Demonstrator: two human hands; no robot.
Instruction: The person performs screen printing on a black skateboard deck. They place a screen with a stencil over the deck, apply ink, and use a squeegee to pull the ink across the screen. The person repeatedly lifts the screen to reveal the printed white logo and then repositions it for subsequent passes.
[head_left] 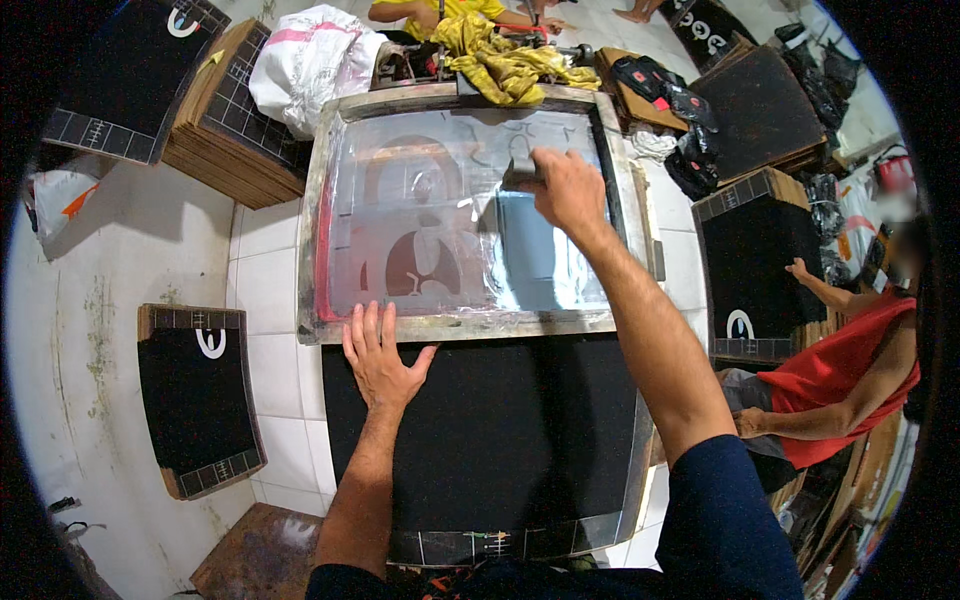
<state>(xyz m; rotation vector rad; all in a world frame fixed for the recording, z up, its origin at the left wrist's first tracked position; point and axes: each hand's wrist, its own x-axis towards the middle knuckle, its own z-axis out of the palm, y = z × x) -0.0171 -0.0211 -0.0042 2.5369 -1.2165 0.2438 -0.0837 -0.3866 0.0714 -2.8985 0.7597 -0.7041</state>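
A wooden-framed printing screen (470,327) lies over the far part of a black mat (480,430). My left hand (383,355) has its fingers spread, the fingertips on the screen's near rail and the thumb out to the right. Above the far right part of the mesh, my right hand (572,190) is closed on a small dark flat piece (521,174); its exact kind I cannot make out. Pale marks and a dark reddish rounded pattern (422,265) show on the mesh. A bright reflection covers its right half.
A yellow cloth (505,65) hangs just beyond the screen's far edge, near a white sack (312,70). Stacked black boards (760,260) stand at right, beside a person in a red top (840,375). Another black board (200,400) leans at left.
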